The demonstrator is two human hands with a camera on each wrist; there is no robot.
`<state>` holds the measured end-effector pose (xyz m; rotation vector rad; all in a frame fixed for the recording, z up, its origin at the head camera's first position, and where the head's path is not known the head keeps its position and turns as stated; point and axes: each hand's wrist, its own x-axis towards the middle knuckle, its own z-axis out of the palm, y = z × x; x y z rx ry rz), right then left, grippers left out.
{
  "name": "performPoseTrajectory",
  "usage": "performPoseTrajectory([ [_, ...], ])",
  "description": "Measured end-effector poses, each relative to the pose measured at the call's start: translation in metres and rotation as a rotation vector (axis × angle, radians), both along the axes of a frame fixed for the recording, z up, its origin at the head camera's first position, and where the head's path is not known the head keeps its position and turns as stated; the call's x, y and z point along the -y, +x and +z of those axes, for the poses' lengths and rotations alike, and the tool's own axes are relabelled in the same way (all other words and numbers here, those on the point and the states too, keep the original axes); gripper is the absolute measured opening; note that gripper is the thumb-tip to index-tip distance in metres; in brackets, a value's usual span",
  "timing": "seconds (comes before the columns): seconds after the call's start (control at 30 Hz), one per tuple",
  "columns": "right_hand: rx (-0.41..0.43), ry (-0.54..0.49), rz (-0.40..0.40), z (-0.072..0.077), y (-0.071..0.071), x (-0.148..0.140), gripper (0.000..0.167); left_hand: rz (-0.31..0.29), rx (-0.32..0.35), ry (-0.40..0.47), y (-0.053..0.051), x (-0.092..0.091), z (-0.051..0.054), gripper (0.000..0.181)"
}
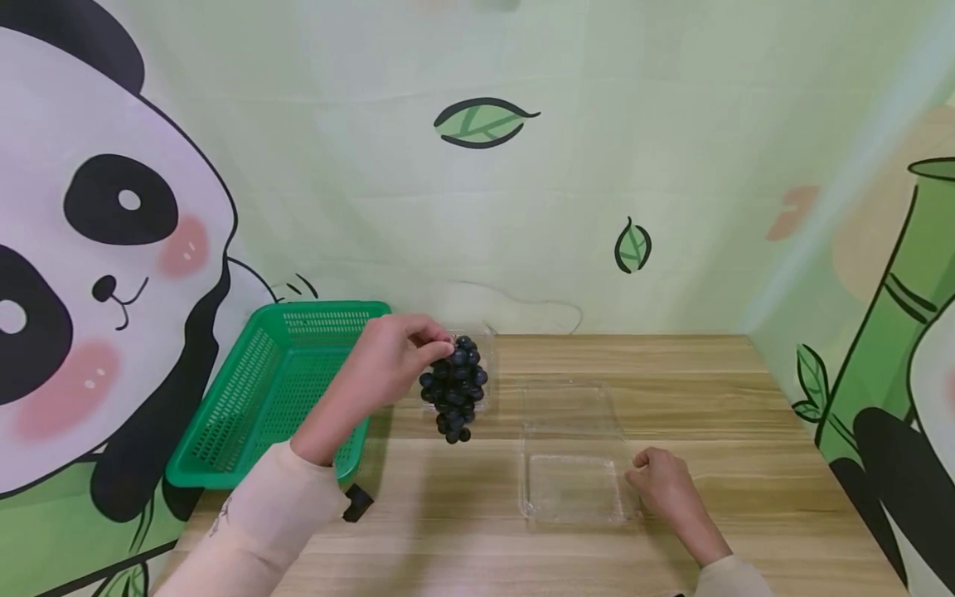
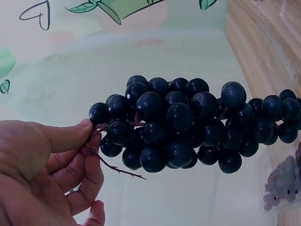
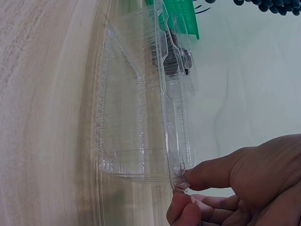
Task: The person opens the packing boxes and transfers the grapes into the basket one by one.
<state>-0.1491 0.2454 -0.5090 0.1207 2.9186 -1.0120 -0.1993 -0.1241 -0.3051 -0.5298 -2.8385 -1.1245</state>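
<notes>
A bunch of dark grapes [image 1: 455, 385] hangs above the table from my left hand [image 1: 395, 352], which pinches its stem between thumb and fingertips. The left wrist view shows the grapes [image 2: 178, 122] close up, with a thin bare stem [image 2: 120, 169] trailing past the fingers. My right hand [image 1: 664, 481] holds the right edge of an opened clear plastic clamshell box [image 1: 574, 489] on the table. In the right wrist view, thumb and fingers pinch a corner of the rim of this clear box [image 3: 136, 122]; I see nothing inside it.
A green plastic basket [image 1: 257, 394] stands at the table's left. Behind the hanging bunch is another clear box [image 1: 487, 352]; dark grapes [image 2: 282, 183] show in it in the left wrist view. A small black object [image 1: 358, 503] lies near the basket. A printed cloth [image 1: 522, 207] backs the table.
</notes>
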Motion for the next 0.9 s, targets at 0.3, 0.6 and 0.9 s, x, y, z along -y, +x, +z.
performPoseTrajectory([
  [0.3,-0.003,0.007,-0.003,0.0,-0.001,0.0,0.022,0.063,0.005,-0.037,0.001,0.02,0.0,0.011],
  [0.6,0.002,0.009,0.001,0.0,-0.002,0.001,0.022,0.113,-0.003,-0.034,0.002,0.041,0.001,0.011],
  [0.9,0.017,0.011,0.002,0.002,-0.002,0.001,0.022,0.137,-0.011,-0.042,0.005,0.057,0.001,0.014],
])
